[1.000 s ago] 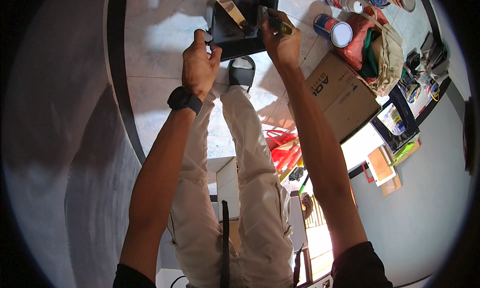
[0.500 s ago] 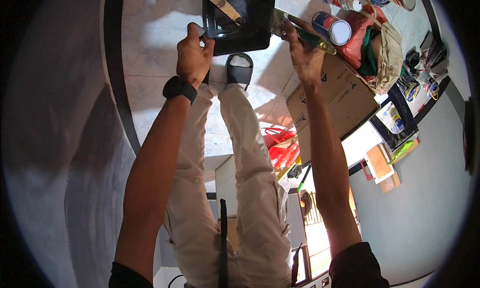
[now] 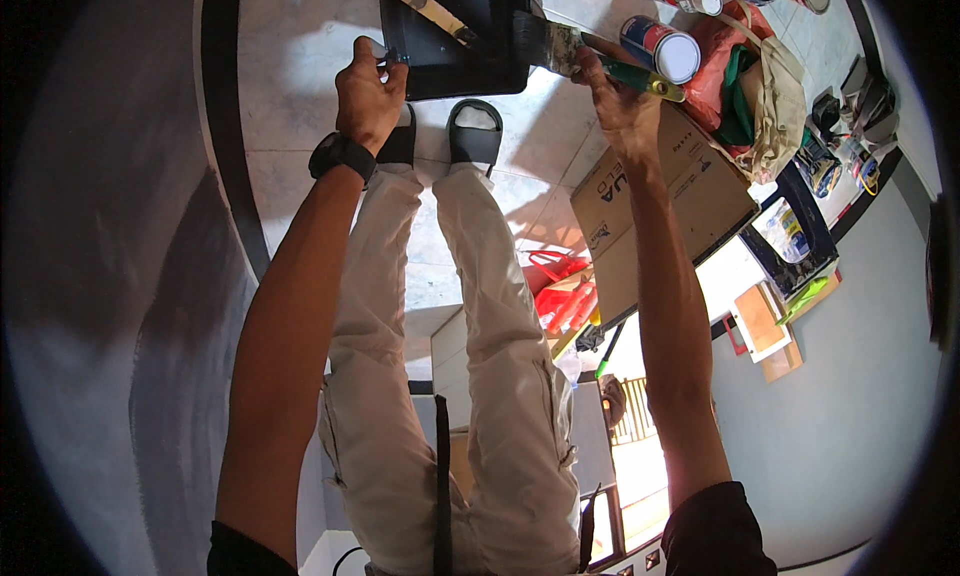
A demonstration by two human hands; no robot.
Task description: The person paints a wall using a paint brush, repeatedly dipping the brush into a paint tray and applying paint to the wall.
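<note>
Up front, a black paint tray (image 3: 470, 81) with a wet, glossy inside is held at its left edge by my left hand (image 3: 370, 98), fingers closed on the rim. A pale wooden stick (image 3: 428, 9) with dark smears lies slantwise in it. In my right hand (image 3: 625, 111) is a wide paintbrush (image 3: 562, 50) with a green and yellow handle. Its dark bristles point left and lie over the tray's right side; whether they touch the bottom I cannot tell.
Right of the brush stand a paint can (image 3: 678, 56) and more cans, beside a cream cloth bag (image 3: 778, 111). A cardboard box (image 3: 660, 191) sits under my right forearm. A grey-painted wall (image 3: 150, 276) rises at left. My sandalled feet (image 3: 474, 134) are just below the tray.
The tray and my left hand have shifted a little left and up. The brush now reaches in over the tray's right edge, with my right hand slightly further right and lower.
</note>
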